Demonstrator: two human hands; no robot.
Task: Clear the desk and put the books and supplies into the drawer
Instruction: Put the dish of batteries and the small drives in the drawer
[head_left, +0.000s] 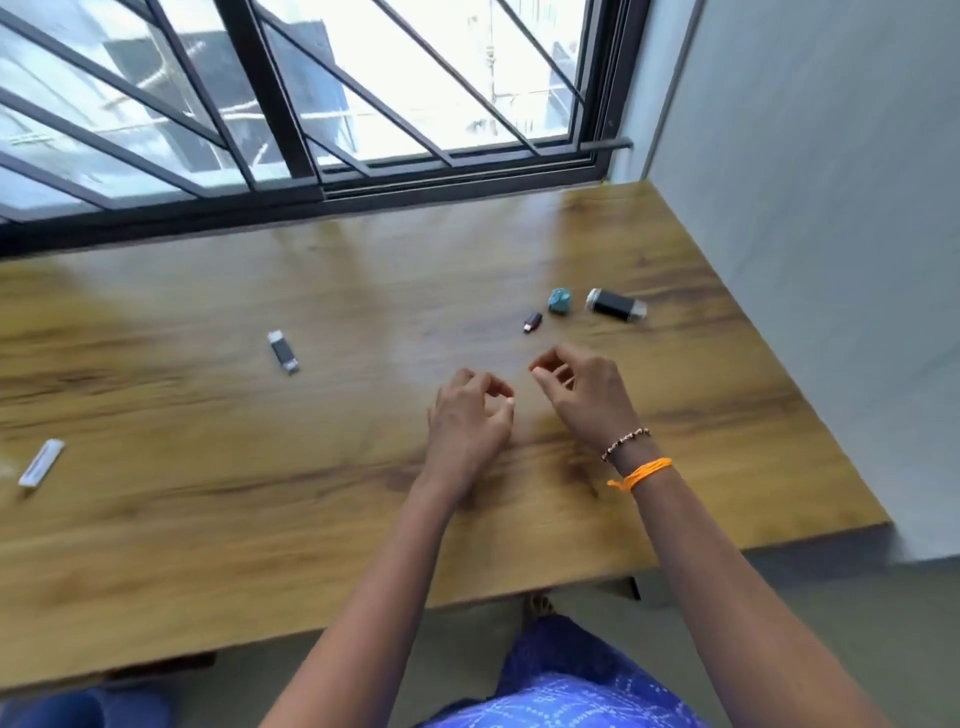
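Small supplies lie scattered on the wooden desk (260, 519). A black and silver USB-like stick (283, 352) lies left of centre. A white flat stick (41, 462) lies near the left edge. At the right are a tiny dark plug (532, 322), a teal sharpener-like piece (560, 301) and a black cylinder with silver ends (616, 305). My left hand (470, 415) and my right hand (584, 389) hover side by side over the desk's middle, fingers loosely curled, nothing visibly held. No drawer is in view.
A barred window (311, 104) runs along the desk's far edge. A grey wall (831, 260) bounds the right side. The desk's near edge sits just above my blue clothing (561, 696). A blue shape (78, 712) is at bottom left.
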